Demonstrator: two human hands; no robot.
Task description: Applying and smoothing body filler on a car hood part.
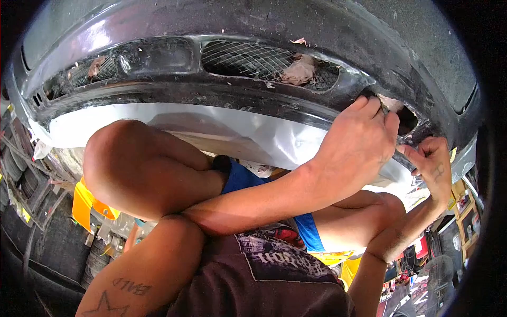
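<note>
Closest: dark T-shirt, printed panel on the chest. Blue shorts past it, bare knees raised either side. Left forearm runs across the lap toward upper right; right forearm comes up along the right side.

Left hand: back of hand to camera, fingers bent at the left rim of a small opening in the dark bumper, tips out of sight. Right hand: just below and right of that opening, fingers curled, thumb toward the bumper's lower edge. Both hands at the bumper, near each other, neither lying open. Cannot tell whether either one clamps the rim or a small part; fingers hide the contact.

Bumper spans the whole upper view, beyond the knees, hands at its right end. Long mesh grille left of the hands, crumpled brownish scrap at its right part. Pale shiny panel under the bumper.

Farther out: yellow object at left, wooden shelf with clutter at far right.
</note>
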